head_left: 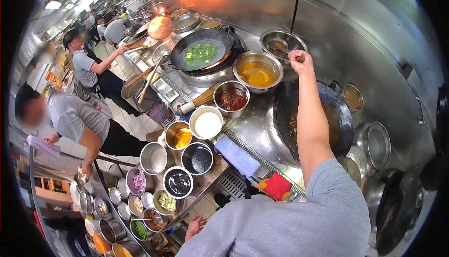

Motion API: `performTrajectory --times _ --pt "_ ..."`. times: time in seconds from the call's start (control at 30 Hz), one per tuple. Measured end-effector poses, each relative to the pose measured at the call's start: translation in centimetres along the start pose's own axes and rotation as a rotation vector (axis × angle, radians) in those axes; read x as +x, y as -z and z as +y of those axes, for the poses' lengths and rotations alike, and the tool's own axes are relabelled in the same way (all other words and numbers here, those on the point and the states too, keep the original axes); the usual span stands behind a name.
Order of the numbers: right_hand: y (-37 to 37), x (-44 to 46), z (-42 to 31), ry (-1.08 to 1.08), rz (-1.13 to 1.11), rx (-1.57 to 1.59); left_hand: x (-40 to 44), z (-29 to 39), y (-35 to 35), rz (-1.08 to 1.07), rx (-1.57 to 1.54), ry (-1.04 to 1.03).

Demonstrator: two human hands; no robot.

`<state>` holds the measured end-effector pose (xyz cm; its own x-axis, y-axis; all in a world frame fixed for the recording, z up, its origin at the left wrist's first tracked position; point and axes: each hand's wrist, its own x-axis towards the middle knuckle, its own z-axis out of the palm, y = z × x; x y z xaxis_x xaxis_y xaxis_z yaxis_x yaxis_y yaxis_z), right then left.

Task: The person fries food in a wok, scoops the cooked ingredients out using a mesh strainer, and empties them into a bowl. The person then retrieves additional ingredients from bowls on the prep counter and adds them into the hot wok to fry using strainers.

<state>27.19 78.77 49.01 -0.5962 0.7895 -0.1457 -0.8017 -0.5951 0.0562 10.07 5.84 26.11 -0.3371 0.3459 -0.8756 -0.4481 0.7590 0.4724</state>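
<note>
Gripping a ladle (279, 44) by its wooden-ended handle, the right hand (300, 62) is closing in a fist near the back wall, while the ladle's bowl is resting within a steel basin (300, 40) (whether it is dipping into liquid, I cannot tell). The outstretched arm is crossing over a black wok (344, 121), hiding much of its brownish contents. Down beside the torso, the left hand (195, 225) is curling its fingers loosely; whether it is holding anything, I cannot tell.

Just beside the basin, a wide steel bowl (257, 89) is holding clear amber liquid, and a steel pot (232, 113) next to it is holding dark red sauce. Nearer the body, a cluster of pots is standing close together: one is carrying something white (206, 124), another orange-yellow liquid (182, 138), and two dark liquids (179, 182). Lower down, smaller containers are holding purple pieces (137, 182), pale chopped pieces (166, 201) and green strips (141, 230). Farther off, a second wok (222, 39) is holding bright green pieces (201, 54).
</note>
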Motion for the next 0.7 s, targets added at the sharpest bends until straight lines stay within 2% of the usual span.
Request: performTrajectory --times 0.1,0.17,0.2,0.37,0.43,0.57,0.63,0.7 --pt "-2.8 -4.3 0.9 -0.033 -0.066 0.039 3.2 -3.2 2.3 -0.014 0.037 0.013" --pt "-4.8 -7.6 1.7 -0.028 -0.102 0.033 6.9 -7.5 5.0 -0.048 0.062 -0.192" --pt "-5.8 -9.6 2.2 -0.035 -0.120 0.074 7.3 -8.1 5.7 -0.061 0.069 -0.203" --pt "-7.7 -18.4 5.1 0.132 -0.230 0.075 9.7 -10.1 8.6 -0.118 0.081 -0.061" --pt "-7.0 -21.9 6.4 0.129 -0.220 0.076 10.6 -10.1 9.6 -0.140 0.088 -0.030" --pt "-4.6 -29.3 9.8 0.183 -0.033 0.041 12.0 -9.6 11.3 -0.173 0.103 0.006" --pt "-2.3 -32.0 9.1 0.200 0.017 0.020 12.6 -9.4 12.0 -0.189 0.114 0.018" --pt "0.2 -34.5 8.6 0.280 0.083 -0.191 12.9 -9.2 12.8 -0.203 0.133 0.022"
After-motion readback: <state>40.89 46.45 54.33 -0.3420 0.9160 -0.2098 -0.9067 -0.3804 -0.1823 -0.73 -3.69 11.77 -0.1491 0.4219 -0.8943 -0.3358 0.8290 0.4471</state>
